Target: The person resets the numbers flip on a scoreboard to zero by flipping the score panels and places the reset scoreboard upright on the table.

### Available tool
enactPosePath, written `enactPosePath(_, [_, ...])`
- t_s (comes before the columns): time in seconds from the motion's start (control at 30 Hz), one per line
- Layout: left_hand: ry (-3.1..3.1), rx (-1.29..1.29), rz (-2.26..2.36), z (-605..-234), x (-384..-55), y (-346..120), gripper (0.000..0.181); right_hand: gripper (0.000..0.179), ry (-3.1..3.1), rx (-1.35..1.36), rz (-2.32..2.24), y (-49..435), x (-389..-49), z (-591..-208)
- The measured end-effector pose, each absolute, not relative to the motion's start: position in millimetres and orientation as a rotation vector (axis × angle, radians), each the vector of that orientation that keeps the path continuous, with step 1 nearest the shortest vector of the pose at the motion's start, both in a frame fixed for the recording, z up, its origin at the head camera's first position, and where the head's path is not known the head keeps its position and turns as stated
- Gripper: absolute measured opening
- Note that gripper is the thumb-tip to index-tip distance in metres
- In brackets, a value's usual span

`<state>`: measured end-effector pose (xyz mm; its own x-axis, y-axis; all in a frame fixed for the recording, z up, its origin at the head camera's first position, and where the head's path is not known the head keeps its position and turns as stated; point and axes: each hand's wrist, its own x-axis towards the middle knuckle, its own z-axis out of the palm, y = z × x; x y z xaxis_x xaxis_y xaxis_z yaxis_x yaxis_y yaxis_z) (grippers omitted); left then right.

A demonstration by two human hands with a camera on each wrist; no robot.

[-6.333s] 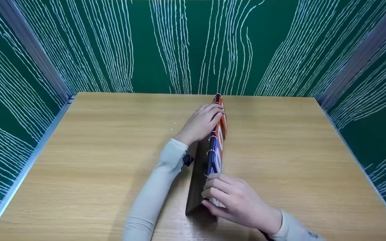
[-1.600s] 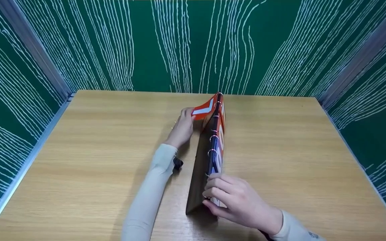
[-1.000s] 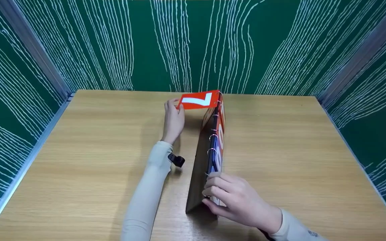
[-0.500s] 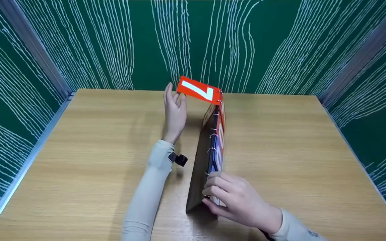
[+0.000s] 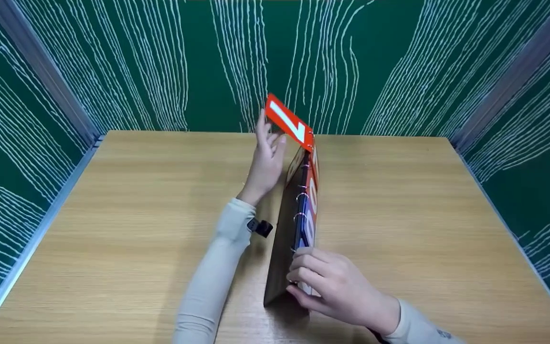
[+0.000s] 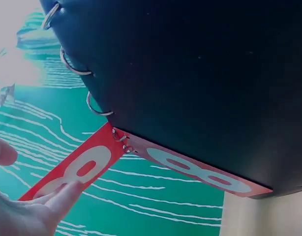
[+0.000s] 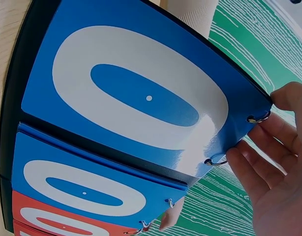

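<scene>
A dark tent-shaped flip scoreboard (image 5: pixel 282 248) stands lengthwise on the table, with ring-hung number cards along its top edge. At its far end, one red card (image 5: pixel 288 122) with a white 7 is raised, tilted up to the left of the rings. My left hand (image 5: pixel 265 165) has its fingers extended against the card's free end; in the left wrist view, the fingers overlap a white rounded numeral on the red card's other face. My right hand (image 5: pixel 339 286) grips the scoreboard's near top end, beside the rings of a large blue card (image 7: pixel 190 54) showing 0.
The wooden table (image 5: pixel 413 215) extends to both sides of the scoreboard. Green panels (image 5: pixel 389 57) with white wavy lines rise behind and at both sides. Another red card (image 6: pixel 200 172) hangs against the scoreboard's dark back. Smaller blue (image 7: pixel 126 189) and red cards (image 7: pixel 33 201) hang farther along.
My left hand has left the far top edge, drawn a red card out to the left and swung it upward, then back rightward toward the rings. My right hand keeps its place.
</scene>
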<state>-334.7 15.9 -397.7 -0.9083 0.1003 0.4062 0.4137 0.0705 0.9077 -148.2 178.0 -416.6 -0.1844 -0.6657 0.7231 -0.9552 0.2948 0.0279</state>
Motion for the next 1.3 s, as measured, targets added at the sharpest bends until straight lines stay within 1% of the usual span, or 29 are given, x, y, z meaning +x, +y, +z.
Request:
enactPosePath(0.13, [-2.155, -0.565, -1.919, -395.9, -334.2, 22.8, 0.072, 0.013, -1.929, 1.44, 0.588, 176.9, -148.7, -416.7])
enactPosePath(0.37, [-2.257, -0.702, -1.921, -400.4, -334.2, 32.1, 0.062, 0.007, -1.935, 1.436, 0.578, 177.1, -148.7, -417.4])
enactPosePath(0.67, [-2.47, -0.74, -1.768, -405.3, -332.7, 36.2, 0.055, 0.006, -1.932, 1.448, 0.572, 177.4, -146.9, -417.5])
enactPosePath(0.77, [-2.53, -0.759, -1.68, -411.3, -331.6, 36.2, 0.055, 0.016, -1.94, 1.46, 0.567, 177.9, -145.0, -418.6])
enactPosePath(0.9, [-2.588, -0.792, -1.521, -416.6, -331.0, 38.5, 0.053, 0.024, -1.949, 1.463, 0.566, 179.2, -143.6, -419.6])
enactPosePath(1.07, [-2.697, -0.759, -1.332, -417.3, -333.7, 41.9, 0.052, 0.017, -1.947, 1.453, 0.561, 180.9, -145.0, -418.8])
enactPosePath(1.3, [-2.771, -0.686, -1.21, -411.8, -337.3, 40.0, 0.048, 0.01, -1.943, 1.454, 0.558, 180.5, -147.9, -416.3])
